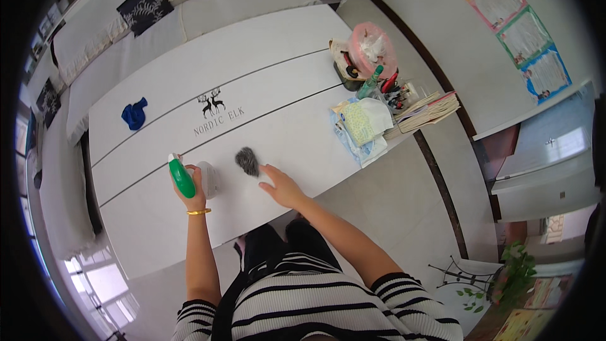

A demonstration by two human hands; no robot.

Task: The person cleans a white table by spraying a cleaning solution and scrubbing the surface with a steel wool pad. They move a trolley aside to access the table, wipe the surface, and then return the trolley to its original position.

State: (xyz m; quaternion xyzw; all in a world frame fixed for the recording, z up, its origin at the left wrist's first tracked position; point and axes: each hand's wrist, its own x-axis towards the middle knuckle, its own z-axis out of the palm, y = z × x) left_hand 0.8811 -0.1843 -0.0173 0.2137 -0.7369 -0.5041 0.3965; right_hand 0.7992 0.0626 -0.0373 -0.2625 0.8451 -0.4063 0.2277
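Observation:
My left hand (pixel 194 189) is wrapped around a spray bottle with a green and white trigger head (pixel 182 177); its clear body (pixel 208 180) shows just to the right of the fingers. A grey steel-wool-like scouring pad (pixel 247 161) lies on the white table (pixel 284 137). Beside its lower right edge is my right hand (pixel 284 187), thumb and fingers apart and nothing held. Whether a fingertip touches the pad is hard to tell. Farther off on the left, a crumpled blue cloth or glove (pixel 135 113) rests on the tabletop.
At the table's right end stand a pink container in plastic wrap (pixel 371 49), a green bottle (pixel 369 83), a yellow tissue pack (pixel 362 123) and a stack of papers or booklets (pixel 428 111). A covered sofa (pixel 246 2) runs along the far side. A potted plant (pixel 516 265) is lower right.

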